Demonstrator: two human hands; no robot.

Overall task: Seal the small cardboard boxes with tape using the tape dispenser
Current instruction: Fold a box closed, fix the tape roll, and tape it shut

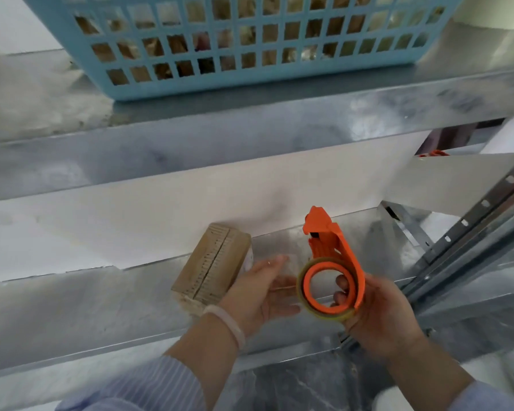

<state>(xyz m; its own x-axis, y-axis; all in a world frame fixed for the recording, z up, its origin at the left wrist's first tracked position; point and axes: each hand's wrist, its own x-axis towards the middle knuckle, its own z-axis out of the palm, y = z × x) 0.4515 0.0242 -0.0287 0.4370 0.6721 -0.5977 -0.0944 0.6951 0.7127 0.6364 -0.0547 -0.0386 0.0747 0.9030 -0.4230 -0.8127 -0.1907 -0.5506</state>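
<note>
Tape has been pulled out but none is on the box that I can see, so sealing is at its start. The right hand grips the orange tape dispenser, its fingers curled through the hollow core of the clear tape roll and the cutter end pointing up and away from them. The left hand, a pale wristband on its wrist, appears to pinch the free end of a short clear tape strip that spans the gap between its fingertips and the roll; blur keeps the exact pinch from being sure. The small cardboard box lies on the metal shelf just beyond the left knuckles, on the side away from the dispenser. Its flaps are closed and the centre seam looks bare.

Still to do, by my reading: lay the strip along that seam, press it down and cut it. A blue plastic basket of brown items sits on the shelf above, well beyond both hands; whether those are more boxes I cannot tell.
</note>
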